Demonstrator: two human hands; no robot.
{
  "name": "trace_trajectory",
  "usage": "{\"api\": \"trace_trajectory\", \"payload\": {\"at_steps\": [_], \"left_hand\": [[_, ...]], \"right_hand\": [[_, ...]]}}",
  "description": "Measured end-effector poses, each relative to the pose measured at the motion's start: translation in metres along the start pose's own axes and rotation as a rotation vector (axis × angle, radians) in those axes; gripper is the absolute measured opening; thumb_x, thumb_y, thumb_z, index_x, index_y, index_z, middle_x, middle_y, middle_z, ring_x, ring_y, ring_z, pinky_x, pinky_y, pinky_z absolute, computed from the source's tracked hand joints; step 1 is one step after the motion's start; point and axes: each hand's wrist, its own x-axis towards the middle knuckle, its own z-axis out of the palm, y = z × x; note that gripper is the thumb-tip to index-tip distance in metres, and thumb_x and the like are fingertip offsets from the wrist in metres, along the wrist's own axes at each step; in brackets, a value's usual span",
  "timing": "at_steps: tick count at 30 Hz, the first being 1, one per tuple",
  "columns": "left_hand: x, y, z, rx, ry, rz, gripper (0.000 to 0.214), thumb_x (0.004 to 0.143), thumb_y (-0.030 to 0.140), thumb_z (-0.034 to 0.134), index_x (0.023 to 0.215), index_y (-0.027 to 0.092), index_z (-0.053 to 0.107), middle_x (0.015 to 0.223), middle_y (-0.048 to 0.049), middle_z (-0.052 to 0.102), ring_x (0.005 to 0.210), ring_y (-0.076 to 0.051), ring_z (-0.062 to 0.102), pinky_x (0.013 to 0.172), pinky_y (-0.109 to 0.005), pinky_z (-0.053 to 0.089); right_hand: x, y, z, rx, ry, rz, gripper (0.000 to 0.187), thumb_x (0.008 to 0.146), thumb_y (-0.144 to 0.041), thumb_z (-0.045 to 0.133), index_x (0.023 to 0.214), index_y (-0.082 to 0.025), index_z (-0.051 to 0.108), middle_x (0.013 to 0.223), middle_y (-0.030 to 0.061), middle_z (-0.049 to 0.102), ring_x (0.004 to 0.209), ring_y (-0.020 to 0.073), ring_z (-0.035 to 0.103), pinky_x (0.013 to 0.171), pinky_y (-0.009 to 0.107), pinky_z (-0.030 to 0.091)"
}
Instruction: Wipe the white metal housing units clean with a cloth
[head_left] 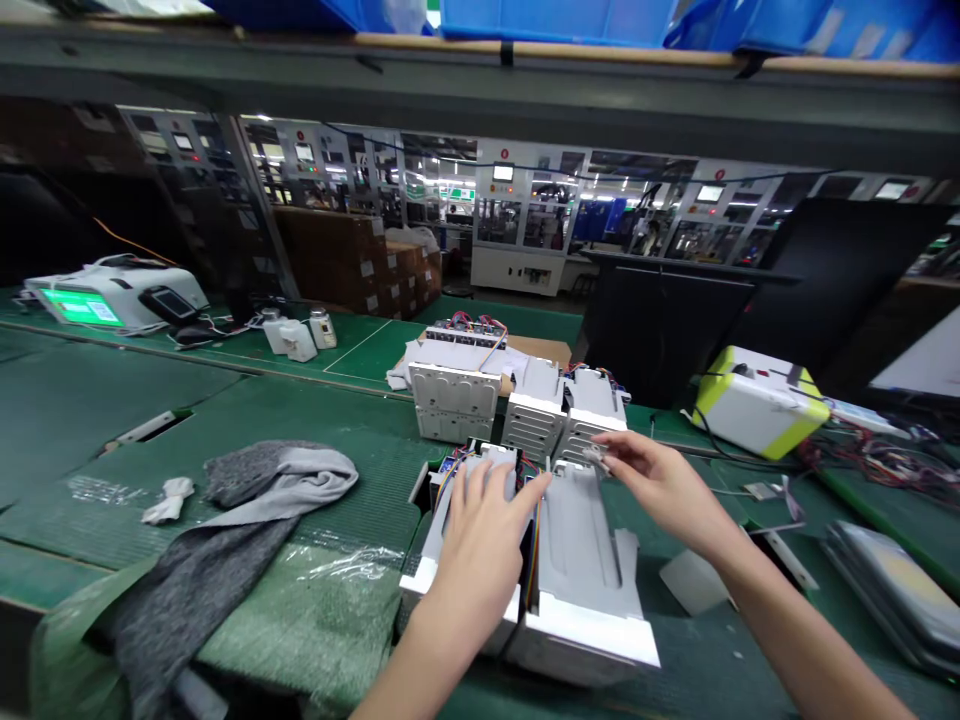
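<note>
Head view: left hand (486, 530) (spread) touches metal casing (430, 560); right hand (667, 488) pinches a white piece (595, 456).

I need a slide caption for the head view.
Left hand spread over a grey-topped unit, right hand pinching a small pale piece, above a green workbench.

Spreading out as a green workbench (341, 400) and carrying a front pair of metal units (581, 540), with a rear metal group (454, 395) just behind. Also bearing a gray cloth (281, 490) and a crumpled white scrap (171, 498) at left, and a white-and-yellow case (757, 408) at right.
</note>
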Motion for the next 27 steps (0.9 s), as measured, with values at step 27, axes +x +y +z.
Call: {"api": "trace_trajectory", "payload": {"at_steps": [27], "left_hand": [[0.005, -0.017, -0.002, -0.160, 0.065, -0.027, 0.043, 0.084, -0.002, 0.041, 0.104, 0.023, 0.070, 0.128, -0.0064, 0.058, 0.127, -0.024, 0.042, 0.112, -0.046, 0.033]], "right_hand": [[-0.027, -0.042, 0.016, -0.232, -0.011, -0.184, 0.020, 0.089, -0.016, 0.056, 0.098, -0.025, 0.072, 0.100, 0.0001, 0.073, 0.098, 0.0189, 0.062, 0.087, 0.033, 0.049]]}}
